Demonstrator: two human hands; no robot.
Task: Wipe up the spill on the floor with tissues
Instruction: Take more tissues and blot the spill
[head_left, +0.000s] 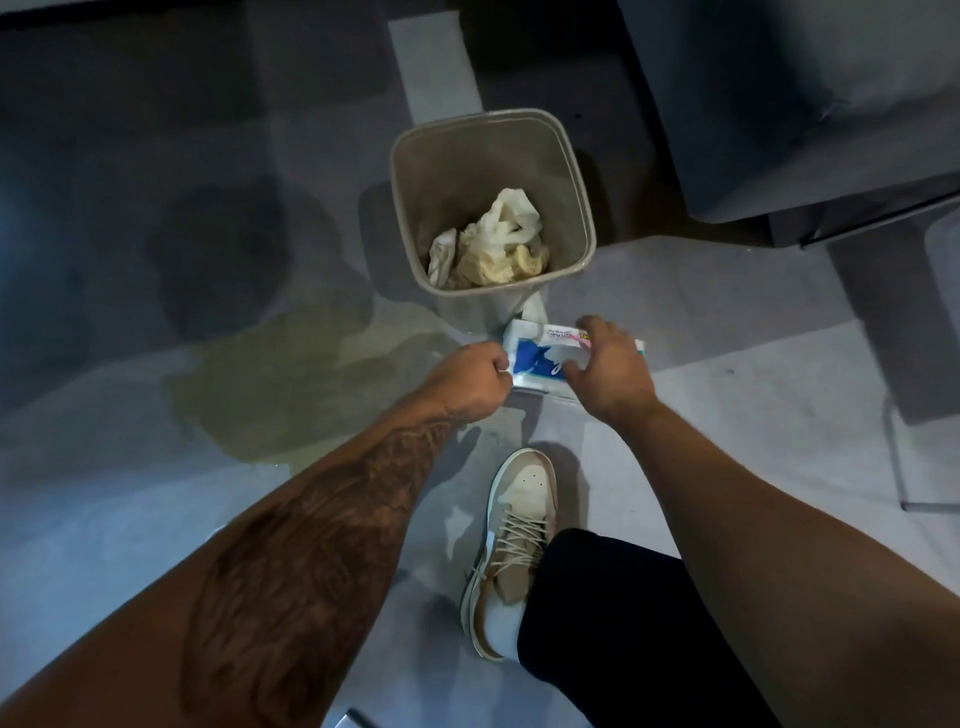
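**A:** From the head camera, where was the tissue pack (540, 364)?

**B:** On the floor (727, 415), just in front of the bin (402, 208), with its long axis running across the bin's near wall. Both hands were on it. The left hand (467, 382) had its fingers curled tight on the pack's left end. The right hand (608, 364) had fingers and thumb closed over the top, at a white tuft of tissue; I couldn't tell whether they pinched the tuft itself.

**A:** And the spill (270, 379)?

**B:** Left of the bin and a little nearer the person: a thin, yellowish, irregular pool on smooth grey floor. I judged the left hand nearer it.

**A:** Materials?

**B:** The pack was soft, glossy film, blue and white. The bin was a translucent squarish tub holding crumpled, stained tissues (493, 244).
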